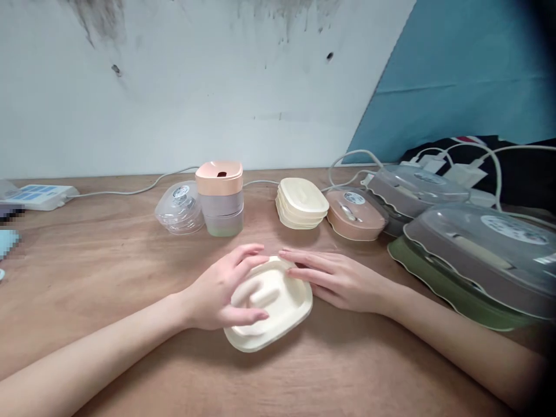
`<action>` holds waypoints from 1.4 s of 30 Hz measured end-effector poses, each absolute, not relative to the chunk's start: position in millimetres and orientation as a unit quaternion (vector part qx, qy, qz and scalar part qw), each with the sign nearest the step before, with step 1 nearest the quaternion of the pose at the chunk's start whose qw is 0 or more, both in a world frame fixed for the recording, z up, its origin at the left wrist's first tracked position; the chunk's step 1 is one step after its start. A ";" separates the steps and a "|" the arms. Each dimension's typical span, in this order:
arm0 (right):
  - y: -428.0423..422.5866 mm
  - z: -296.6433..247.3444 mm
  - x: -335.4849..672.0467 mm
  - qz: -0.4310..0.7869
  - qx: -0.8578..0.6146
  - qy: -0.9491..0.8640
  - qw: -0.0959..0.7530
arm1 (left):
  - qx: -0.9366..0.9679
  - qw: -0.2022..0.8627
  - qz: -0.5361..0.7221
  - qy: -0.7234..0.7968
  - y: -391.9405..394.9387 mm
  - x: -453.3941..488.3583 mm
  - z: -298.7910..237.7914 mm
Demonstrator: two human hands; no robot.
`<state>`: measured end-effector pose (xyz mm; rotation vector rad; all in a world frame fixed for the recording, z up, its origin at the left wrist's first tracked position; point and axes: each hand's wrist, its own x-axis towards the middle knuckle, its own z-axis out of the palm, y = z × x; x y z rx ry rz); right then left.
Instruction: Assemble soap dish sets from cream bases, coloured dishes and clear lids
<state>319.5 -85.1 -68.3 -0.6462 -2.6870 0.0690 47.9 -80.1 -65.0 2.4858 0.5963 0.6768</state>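
Observation:
A cream lunch-box inner lid (278, 307) with a raised bar in its middle lies on the wooden table in front of me. My left hand (230, 289) is over its left side, thumb and fingers spread apart. The fingertips reach toward the lid's far edge, and I cannot tell whether they press on it. On the opposite side, my right hand (336, 278) rests with fingers stretched out along the far right rim. Behind the hands stands a stack of similar cream lids (304, 196).
Stacked peach, grey and green boxes (220, 200) stand beside clear lids (179, 208) at the back. A peach lunch box (358, 214) and larger lidded boxes (482, 249) fill the right. Cables run along the wall to a white power strip (41, 197).

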 end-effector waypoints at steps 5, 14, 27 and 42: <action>-89.8 -63.0 319.6 0.123 -0.237 -0.954 0.134 | 0.871 0.280 0.296 0.274 -82.0 48.4 -72.7; -92.6 -68.0 309.3 0.174 -0.308 -0.926 0.128 | 0.893 0.123 0.349 0.255 -82.8 52.7 -68.9; -93.1 -65.8 308.8 0.135 -0.333 -0.921 0.152 | 0.944 0.162 0.161 0.236 -80.8 46.3 -67.4; -92.4 -66.9 309.9 0.135 -0.331 -0.923 0.143 | 0.807 -0.158 0.454 0.344 -44.4 20.3 5.0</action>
